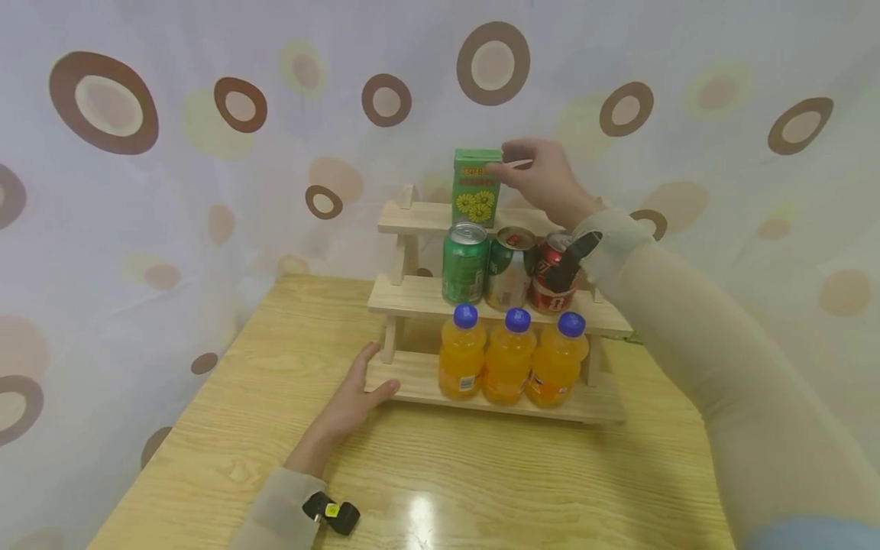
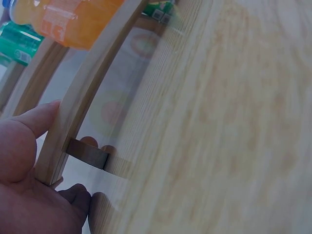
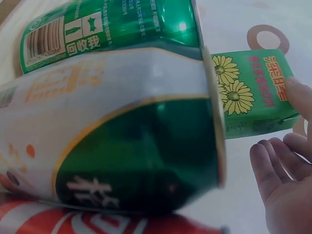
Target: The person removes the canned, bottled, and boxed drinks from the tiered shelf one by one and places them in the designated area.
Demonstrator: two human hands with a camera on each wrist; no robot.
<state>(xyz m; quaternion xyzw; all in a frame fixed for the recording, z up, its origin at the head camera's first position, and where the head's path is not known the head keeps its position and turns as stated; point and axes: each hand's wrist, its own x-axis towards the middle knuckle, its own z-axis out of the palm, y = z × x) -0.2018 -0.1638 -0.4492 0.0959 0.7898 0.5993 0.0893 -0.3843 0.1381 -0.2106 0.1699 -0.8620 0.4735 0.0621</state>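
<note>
The right hand has its thumb on the upper corner of a green flower-printed drink carton, upright at the wooden shelf's top tier; whether its fingers pinch it, I cannot tell. The left hand's fingers grasp the shelf's bottom left end. Three drink cans occupy the shelf's middle tier, three blue-capped orange-drink bottles its lowest.

— Your shelf looks like matt wood; and your table?
— Wood-grained, with a glossy glare. Your cans shine like metal; your bottles look like smooth, see-through plastic.
— And your box?
— Smooth, coated card. Your sleeves look like soft matt cloth, the backdrop too.
</note>
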